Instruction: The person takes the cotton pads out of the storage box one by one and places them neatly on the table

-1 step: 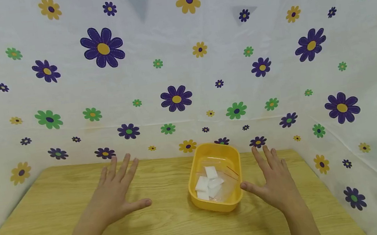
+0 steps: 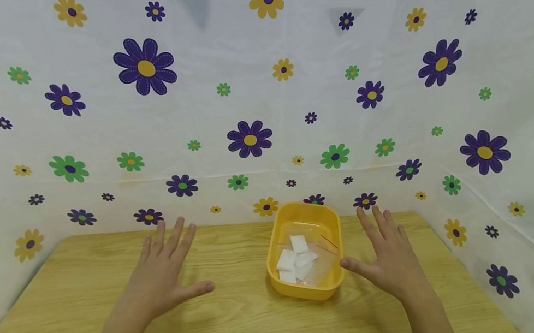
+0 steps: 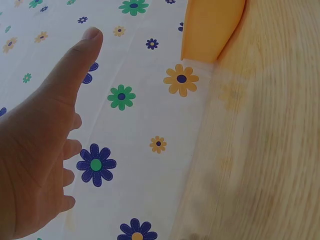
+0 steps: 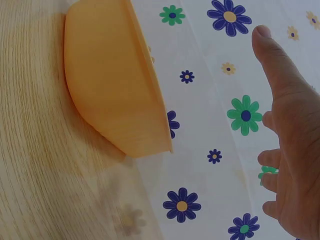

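A yellow plastic tub [image 2: 309, 292] stands on the wooden table, right of centre in the head view. Inside it lie several white square pieces [image 2: 299, 244] and what looks like a clear plastic bag [image 2: 324, 256] with a red line along it. My left hand [image 2: 161, 283] is held over the table left of the tub, fingers spread, holding nothing. Just right of the tub is my right hand [image 2: 389, 254], its fingers also spread and holding nothing. In the right wrist view the tub's outer side [image 4: 107, 70] appears apart from the right hand [image 4: 295, 150].
The wood-grain table [image 2: 236, 329] reaches back to a white sheet [image 2: 214, 46] printed with purple, green and yellow flowers. The sheet rises behind the table and along both sides.
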Tool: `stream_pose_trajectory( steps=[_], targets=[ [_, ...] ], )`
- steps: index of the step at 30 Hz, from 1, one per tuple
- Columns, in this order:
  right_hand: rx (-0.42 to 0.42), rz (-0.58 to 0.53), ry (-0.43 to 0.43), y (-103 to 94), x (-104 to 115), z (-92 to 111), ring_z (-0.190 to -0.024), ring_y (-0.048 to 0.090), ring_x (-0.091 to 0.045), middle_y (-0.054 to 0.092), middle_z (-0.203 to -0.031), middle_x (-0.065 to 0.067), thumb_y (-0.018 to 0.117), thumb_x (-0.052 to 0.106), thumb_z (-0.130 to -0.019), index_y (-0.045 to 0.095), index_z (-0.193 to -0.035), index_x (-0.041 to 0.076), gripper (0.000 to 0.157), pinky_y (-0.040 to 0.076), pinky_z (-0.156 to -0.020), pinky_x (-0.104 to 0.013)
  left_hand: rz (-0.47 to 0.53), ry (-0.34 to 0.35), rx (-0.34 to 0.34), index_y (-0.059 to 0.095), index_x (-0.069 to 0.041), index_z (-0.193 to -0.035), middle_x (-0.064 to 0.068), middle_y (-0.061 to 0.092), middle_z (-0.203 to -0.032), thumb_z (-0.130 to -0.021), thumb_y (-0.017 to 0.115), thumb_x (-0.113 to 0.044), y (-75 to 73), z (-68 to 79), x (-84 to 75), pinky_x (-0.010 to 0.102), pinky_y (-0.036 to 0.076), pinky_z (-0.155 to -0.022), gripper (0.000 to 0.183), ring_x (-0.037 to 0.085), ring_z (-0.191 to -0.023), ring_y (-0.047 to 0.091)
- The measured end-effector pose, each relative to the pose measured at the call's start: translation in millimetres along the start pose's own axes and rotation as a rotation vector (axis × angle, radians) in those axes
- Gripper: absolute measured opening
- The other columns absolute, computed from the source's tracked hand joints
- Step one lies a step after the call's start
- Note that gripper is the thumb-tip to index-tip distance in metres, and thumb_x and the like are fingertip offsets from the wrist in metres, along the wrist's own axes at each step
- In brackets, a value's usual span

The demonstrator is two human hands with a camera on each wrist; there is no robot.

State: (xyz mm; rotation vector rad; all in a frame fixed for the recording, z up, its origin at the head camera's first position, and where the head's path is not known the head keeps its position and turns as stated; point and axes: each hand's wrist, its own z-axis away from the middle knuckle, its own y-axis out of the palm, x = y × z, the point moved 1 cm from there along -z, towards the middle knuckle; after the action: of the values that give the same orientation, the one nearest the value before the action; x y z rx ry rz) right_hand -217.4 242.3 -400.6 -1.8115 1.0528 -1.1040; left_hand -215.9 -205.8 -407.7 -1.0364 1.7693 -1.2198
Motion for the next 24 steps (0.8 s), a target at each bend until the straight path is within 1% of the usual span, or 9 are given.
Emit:
stream_pose_trajectory(
  steps=[9,13,17,24],
  targets=[
    [0.004,0.007,-0.002,-0.3,-0.1,-0.2,-0.151,0.008,-0.049,0.012,-0.167,-0.018,0.068,0.068,-0.08,0.014,-0.162,0.029,0.106,0.012,-0.115,-0.073,0.027,0.012,-0.018,0.002,-0.019,-0.162,0.009,-0.004,-0.169,-0.08,0.056,-0.081,2.7,-3.5,-3.5,0.069,0.007,-0.118,0.116,0.042,-0.151,-0.012],
    [0.014,0.009,0.0,2.7,-0.9,0.4,-0.151,0.008,-0.049,0.011,-0.167,-0.016,0.069,0.069,-0.08,0.012,-0.162,0.027,0.108,0.012,-0.115,-0.073,0.035,0.011,-0.003,0.007,-0.016,-0.162,0.011,-0.001,-0.168,-0.079,0.057,-0.081,4.0,-4.6,-6.1,0.07,0.008,-0.117,0.116,0.043,-0.151,-0.011],
    [0.035,-0.001,0.003,8.2,0.5,1.4,-0.151,0.008,-0.048,0.011,-0.167,-0.016,0.07,0.07,-0.078,0.014,-0.162,0.022,0.112,0.012,-0.116,-0.072,0.039,0.002,0.029,0.01,-0.013,-0.162,0.011,-0.001,-0.168,-0.078,0.057,-0.082,8.2,-3.1,-6.8,0.071,0.009,-0.117,0.118,0.044,-0.151,-0.011],
    [0.075,0.011,0.007,22.7,8.5,-2.2,-0.153,0.006,-0.042,0.009,-0.167,-0.014,0.067,0.077,-0.074,0.015,-0.161,0.013,0.12,0.011,-0.119,-0.067,0.031,0.029,0.031,0.015,-0.015,-0.161,0.009,0.002,-0.169,-0.078,0.058,-0.081,17.4,-1.3,-10.5,0.071,0.012,-0.116,0.115,0.045,-0.152,-0.005]
  ],
)
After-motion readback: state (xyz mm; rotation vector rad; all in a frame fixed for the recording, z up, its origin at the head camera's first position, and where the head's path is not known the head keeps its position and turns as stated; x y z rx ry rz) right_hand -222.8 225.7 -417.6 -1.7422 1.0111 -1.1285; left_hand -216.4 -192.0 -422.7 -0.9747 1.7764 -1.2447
